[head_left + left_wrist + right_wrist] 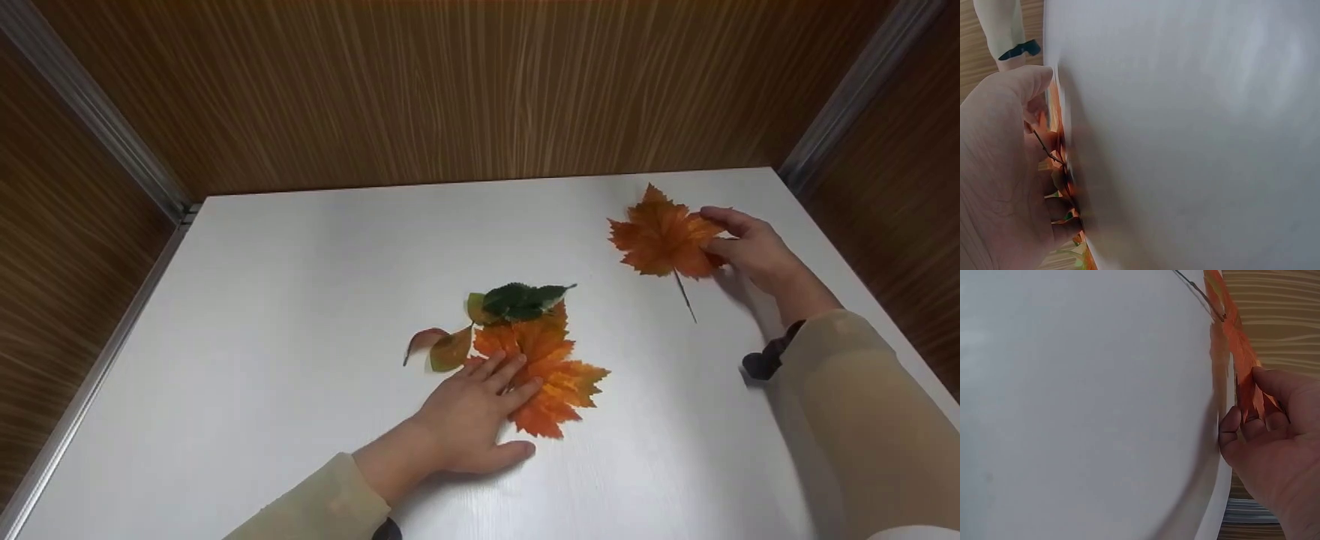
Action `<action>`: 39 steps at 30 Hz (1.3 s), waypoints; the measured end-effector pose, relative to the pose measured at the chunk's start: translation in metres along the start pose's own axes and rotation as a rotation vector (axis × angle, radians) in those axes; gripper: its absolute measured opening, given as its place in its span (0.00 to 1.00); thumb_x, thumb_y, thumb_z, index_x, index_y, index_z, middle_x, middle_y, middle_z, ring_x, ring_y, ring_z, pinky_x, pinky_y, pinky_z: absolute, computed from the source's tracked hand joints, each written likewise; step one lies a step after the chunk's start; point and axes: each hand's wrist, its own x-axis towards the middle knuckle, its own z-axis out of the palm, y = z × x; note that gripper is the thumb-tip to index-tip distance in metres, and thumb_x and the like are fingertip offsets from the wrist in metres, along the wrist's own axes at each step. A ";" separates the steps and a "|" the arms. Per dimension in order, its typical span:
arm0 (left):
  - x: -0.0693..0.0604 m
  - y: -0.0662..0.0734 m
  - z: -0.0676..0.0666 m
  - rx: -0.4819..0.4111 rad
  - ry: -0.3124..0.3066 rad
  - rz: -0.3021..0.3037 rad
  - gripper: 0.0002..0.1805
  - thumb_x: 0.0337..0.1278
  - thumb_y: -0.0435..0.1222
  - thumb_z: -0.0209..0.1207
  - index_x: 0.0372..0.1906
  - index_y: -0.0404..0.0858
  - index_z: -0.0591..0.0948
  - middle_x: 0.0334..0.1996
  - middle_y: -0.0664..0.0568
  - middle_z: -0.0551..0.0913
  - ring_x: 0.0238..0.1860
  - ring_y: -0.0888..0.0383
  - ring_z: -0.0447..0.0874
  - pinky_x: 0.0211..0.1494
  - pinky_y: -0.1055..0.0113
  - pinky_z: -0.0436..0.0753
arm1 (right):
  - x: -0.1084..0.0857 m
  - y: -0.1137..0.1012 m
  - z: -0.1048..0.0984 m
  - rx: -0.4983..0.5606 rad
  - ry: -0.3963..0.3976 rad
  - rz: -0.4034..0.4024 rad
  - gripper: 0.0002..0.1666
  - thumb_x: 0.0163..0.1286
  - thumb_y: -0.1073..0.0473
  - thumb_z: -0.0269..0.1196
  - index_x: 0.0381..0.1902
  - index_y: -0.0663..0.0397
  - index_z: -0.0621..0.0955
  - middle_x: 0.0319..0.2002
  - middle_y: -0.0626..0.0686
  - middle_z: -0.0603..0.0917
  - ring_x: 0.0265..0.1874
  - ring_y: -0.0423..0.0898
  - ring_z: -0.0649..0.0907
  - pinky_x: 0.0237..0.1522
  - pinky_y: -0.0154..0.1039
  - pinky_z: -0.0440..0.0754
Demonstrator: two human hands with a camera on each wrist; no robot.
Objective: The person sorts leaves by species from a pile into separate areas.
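My left hand (472,416) rests with fingers spread on an orange maple leaf (551,375) near the middle of the table. Partly over that leaf's top lies a dark green leaf (525,301). A sprig of small green-brown leaves (450,349) sticks out to the left of them. At the back right, my right hand (757,251) pinches the edge of another orange maple leaf (660,232) between thumb and fingers. Its thin stem points toward the front. In the right wrist view this maple leaf (1241,354) stands slightly off the white surface, casting a shadow.
Everything lies on a white table (300,300). A brown wood-grain panel (450,90) rises behind it, with more panels and metal rails (97,97) at both sides. Dark bands (772,356) are worn at the wrists.
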 end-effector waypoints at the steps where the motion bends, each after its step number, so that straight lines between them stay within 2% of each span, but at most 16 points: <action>1: 0.000 0.000 0.000 -0.002 0.000 0.001 0.43 0.74 0.67 0.43 0.86 0.52 0.58 0.85 0.45 0.52 0.85 0.43 0.47 0.83 0.47 0.55 | 0.001 0.000 -0.001 0.000 -0.002 0.011 0.40 0.83 0.53 0.60 0.86 0.41 0.59 0.79 0.58 0.63 0.66 0.52 0.72 0.58 0.31 0.81; 6: 0.002 0.001 -0.002 0.004 -0.001 0.008 0.44 0.74 0.68 0.42 0.86 0.52 0.57 0.85 0.45 0.51 0.85 0.43 0.46 0.83 0.47 0.55 | 0.004 0.000 -0.007 -0.032 -0.012 0.057 0.41 0.84 0.51 0.60 0.87 0.37 0.57 0.82 0.59 0.59 0.71 0.57 0.69 0.69 0.42 0.76; 9: 0.003 0.001 -0.002 0.001 -0.003 0.012 0.44 0.74 0.68 0.42 0.86 0.52 0.57 0.85 0.45 0.50 0.85 0.43 0.46 0.83 0.47 0.54 | 0.005 -0.001 -0.010 -0.058 -0.018 0.070 0.42 0.84 0.49 0.59 0.87 0.37 0.55 0.83 0.60 0.57 0.72 0.59 0.68 0.71 0.47 0.75; 16: 0.002 0.003 -0.003 -0.002 -0.011 0.012 0.44 0.74 0.68 0.42 0.86 0.52 0.56 0.86 0.45 0.49 0.85 0.43 0.45 0.83 0.47 0.54 | 0.008 -0.001 -0.013 -0.075 -0.028 0.092 0.42 0.84 0.50 0.59 0.87 0.39 0.55 0.81 0.62 0.59 0.69 0.58 0.72 0.64 0.42 0.79; 23: 0.003 0.003 -0.003 -0.001 -0.010 0.014 0.45 0.74 0.68 0.42 0.86 0.53 0.56 0.86 0.46 0.49 0.85 0.43 0.45 0.83 0.47 0.54 | 0.009 -0.001 -0.019 -0.087 -0.049 0.079 0.40 0.85 0.51 0.58 0.87 0.40 0.56 0.80 0.64 0.59 0.67 0.58 0.73 0.61 0.38 0.81; 33: 0.002 0.005 -0.003 -0.012 -0.010 0.009 0.44 0.74 0.67 0.43 0.86 0.53 0.56 0.86 0.46 0.50 0.85 0.44 0.45 0.84 0.47 0.53 | 0.008 0.000 -0.020 -0.097 -0.034 0.080 0.42 0.85 0.54 0.58 0.87 0.40 0.54 0.80 0.63 0.61 0.68 0.60 0.74 0.62 0.41 0.82; 39: 0.003 0.004 -0.003 0.004 -0.012 0.011 0.44 0.74 0.68 0.42 0.86 0.53 0.56 0.86 0.46 0.50 0.85 0.44 0.46 0.84 0.47 0.53 | 0.007 0.002 -0.022 -0.070 -0.013 0.076 0.45 0.84 0.55 0.59 0.88 0.37 0.50 0.83 0.61 0.56 0.71 0.61 0.71 0.66 0.45 0.78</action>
